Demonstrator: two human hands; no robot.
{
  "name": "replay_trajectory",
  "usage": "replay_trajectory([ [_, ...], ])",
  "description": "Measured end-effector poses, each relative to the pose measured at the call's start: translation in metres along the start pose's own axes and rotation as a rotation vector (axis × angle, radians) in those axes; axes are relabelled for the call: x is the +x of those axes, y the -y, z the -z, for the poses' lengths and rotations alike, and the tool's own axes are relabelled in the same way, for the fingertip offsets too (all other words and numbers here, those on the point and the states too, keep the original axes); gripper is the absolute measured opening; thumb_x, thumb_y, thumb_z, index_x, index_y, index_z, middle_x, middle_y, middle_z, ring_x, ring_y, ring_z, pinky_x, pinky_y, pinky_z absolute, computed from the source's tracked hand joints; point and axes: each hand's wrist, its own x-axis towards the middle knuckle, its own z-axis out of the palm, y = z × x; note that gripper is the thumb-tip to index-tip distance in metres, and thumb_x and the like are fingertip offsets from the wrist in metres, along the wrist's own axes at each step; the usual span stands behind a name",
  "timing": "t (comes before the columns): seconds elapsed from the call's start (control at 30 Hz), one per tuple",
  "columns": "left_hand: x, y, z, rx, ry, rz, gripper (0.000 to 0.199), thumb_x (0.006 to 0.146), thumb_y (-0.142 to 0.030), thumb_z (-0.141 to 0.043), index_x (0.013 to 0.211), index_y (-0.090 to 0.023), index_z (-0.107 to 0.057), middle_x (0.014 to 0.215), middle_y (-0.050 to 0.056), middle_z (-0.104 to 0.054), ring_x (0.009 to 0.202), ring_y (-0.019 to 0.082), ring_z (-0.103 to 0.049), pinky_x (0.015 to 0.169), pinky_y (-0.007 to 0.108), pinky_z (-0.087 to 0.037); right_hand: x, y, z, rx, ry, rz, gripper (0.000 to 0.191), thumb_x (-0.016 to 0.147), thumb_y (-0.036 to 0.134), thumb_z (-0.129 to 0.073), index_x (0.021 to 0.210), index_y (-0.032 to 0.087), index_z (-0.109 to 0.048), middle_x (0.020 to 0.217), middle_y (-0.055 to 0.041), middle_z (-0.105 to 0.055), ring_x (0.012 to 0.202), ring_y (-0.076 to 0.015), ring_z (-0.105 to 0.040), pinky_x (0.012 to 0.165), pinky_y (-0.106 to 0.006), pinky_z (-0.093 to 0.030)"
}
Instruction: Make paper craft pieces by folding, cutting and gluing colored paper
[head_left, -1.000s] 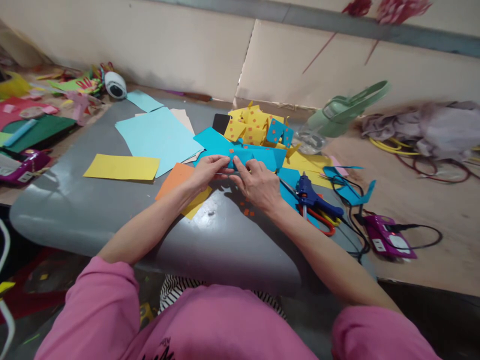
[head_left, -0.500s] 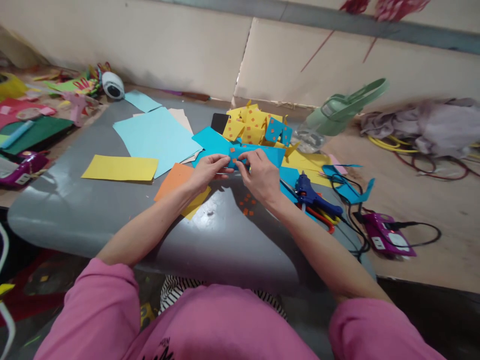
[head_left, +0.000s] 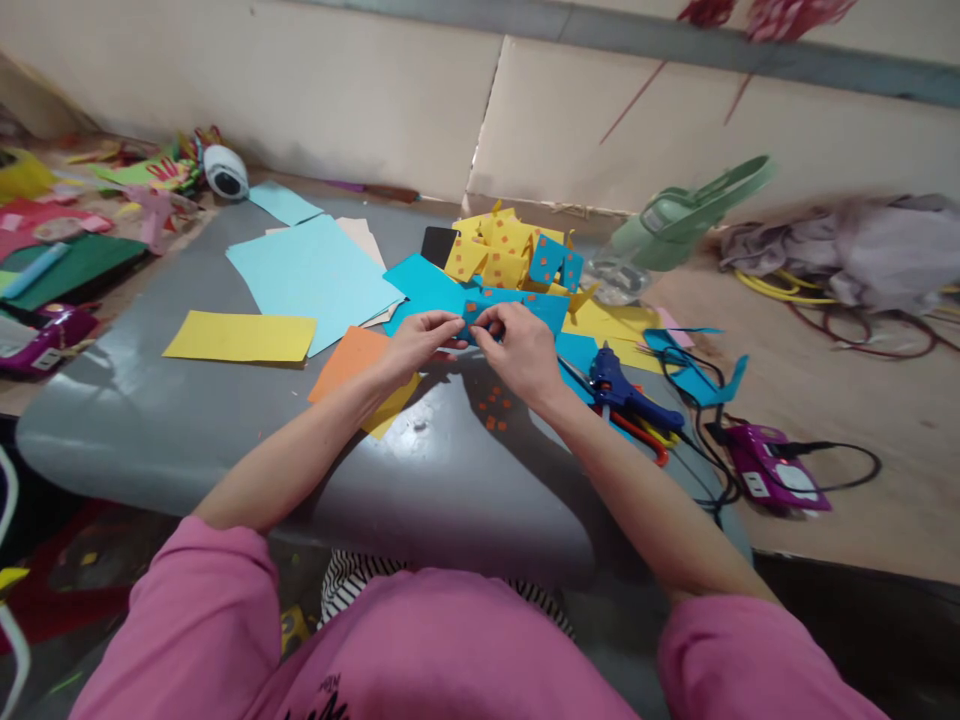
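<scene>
My left hand (head_left: 424, 342) pinches the left edge of a blue paper piece (head_left: 471, 308) dotted with small orange squares. Against the same piece, my right hand (head_left: 521, 350) has its thumb and forefinger pressed together at its lower part; whether a tiny square sits between them is hidden. Several loose orange paper squares (head_left: 495, 405) lie on the grey table just below my hands. Behind the hands is a pile of folded yellow pieces (head_left: 504, 240) with orange squares, and a blue spotted piece (head_left: 547, 259) leans on it.
A blue glue gun (head_left: 626, 390) lies right of my right hand, its cord running to a purple power strip (head_left: 772, 470). A green-topped bottle (head_left: 667, 230) stands behind. Light blue sheets (head_left: 315, 270), a yellow strip (head_left: 240, 335) and orange paper (head_left: 349, 370) lie left.
My right fingers have closed in and shifted slightly lower on the spotted blue paper, nearer to my left fingertips. The left hand has barely moved.
</scene>
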Motion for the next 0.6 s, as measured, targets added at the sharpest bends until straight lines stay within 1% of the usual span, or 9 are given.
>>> replay_trajectory([
  [0.17,-0.001,0.0,0.0,0.033,0.029,-0.023,0.016,0.086,-0.031,-0.074,0.083,-0.016,-0.069,0.084,0.002,-0.071,0.075,0.011,-0.07,0.062,0.018,-0.051,-0.002,-0.001,-0.001,-0.036,0.032,-0.02,0.007,0.089,0.024,-0.058,0.085,0.02,-0.062,0.085,-0.0057,-0.065,0.077,-0.0191,-0.058,0.067,-0.031,-0.039],
  [0.27,-0.001,0.0,-0.001,0.033,0.015,-0.017,0.018,0.086,-0.032,-0.074,0.082,-0.016,-0.069,0.084,0.003,-0.072,0.077,0.012,-0.071,0.063,0.019,-0.052,-0.005,-0.003,-0.004,-0.111,0.007,0.028,0.009,0.091,0.026,-0.056,0.088,0.02,-0.063,0.088,-0.0068,-0.066,0.08,-0.0195,-0.059,0.065,-0.03,-0.038],
  [0.43,-0.004,-0.003,-0.001,0.052,0.006,-0.009,0.016,0.09,-0.029,-0.071,0.082,-0.016,-0.069,0.088,0.004,-0.073,0.079,0.013,-0.07,0.067,0.021,-0.053,-0.007,-0.007,-0.01,-0.213,-0.051,0.138,0.015,0.094,0.028,-0.051,0.09,0.021,-0.064,0.09,-0.0076,-0.068,0.081,-0.0199,-0.061,0.059,-0.029,-0.037],
  [0.6,-0.007,-0.006,-0.001,0.063,0.028,-0.017,0.015,0.091,-0.029,-0.069,0.083,-0.015,-0.069,0.09,0.005,-0.074,0.081,0.013,-0.07,0.07,0.022,-0.054,-0.009,-0.008,-0.01,-0.253,-0.061,0.172,0.018,0.096,0.028,-0.049,0.089,0.021,-0.064,0.089,-0.0074,-0.068,0.078,-0.0185,-0.061,0.059,-0.028,-0.037],
])
